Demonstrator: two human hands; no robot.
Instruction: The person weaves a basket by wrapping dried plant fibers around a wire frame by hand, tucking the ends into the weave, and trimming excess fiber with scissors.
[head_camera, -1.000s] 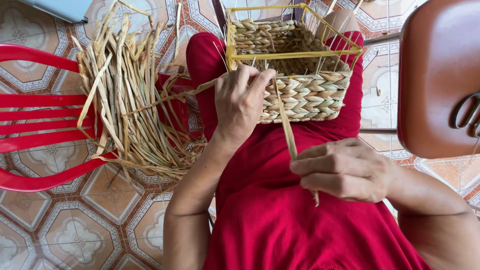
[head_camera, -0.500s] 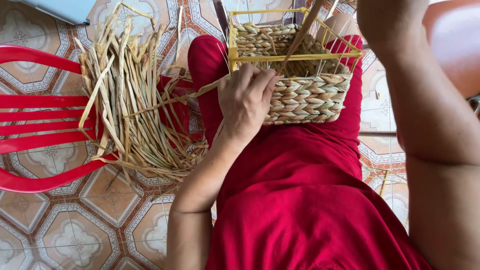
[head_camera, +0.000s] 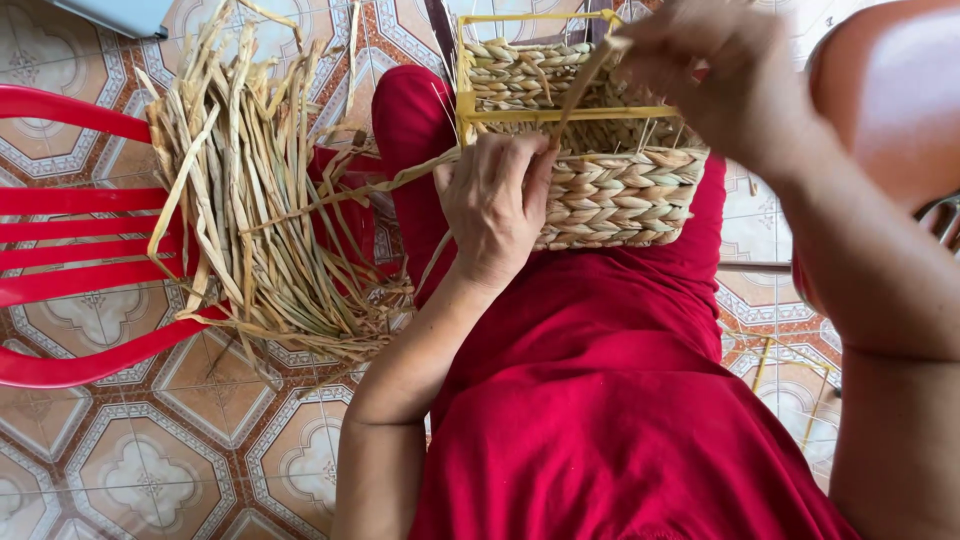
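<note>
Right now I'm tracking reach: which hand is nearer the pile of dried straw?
Left. The left hand rests on the basket beside the straw pile; the right hand is above the basket's far side.
</note>
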